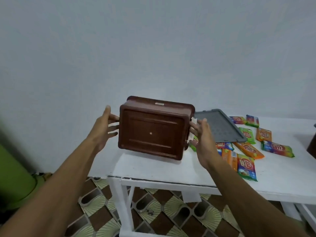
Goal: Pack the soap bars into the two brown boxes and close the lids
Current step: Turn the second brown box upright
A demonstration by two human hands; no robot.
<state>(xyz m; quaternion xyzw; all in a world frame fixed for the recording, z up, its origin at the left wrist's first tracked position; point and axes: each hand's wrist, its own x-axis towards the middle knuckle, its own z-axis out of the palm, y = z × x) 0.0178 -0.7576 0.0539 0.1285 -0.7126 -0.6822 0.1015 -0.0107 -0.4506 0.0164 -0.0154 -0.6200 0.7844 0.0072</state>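
Brown box (pixel 151 132), tipped base-forward, was pressed between the nearly straight fingers of the left hand (pixel 102 129) and right hand (pixel 202 141).

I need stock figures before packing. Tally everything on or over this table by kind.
Brown box: 1
Grey lid: 1
Soap packets: at least 10, some partly hidden
Dark thing cut off at right edge: 1
Total: at least 13
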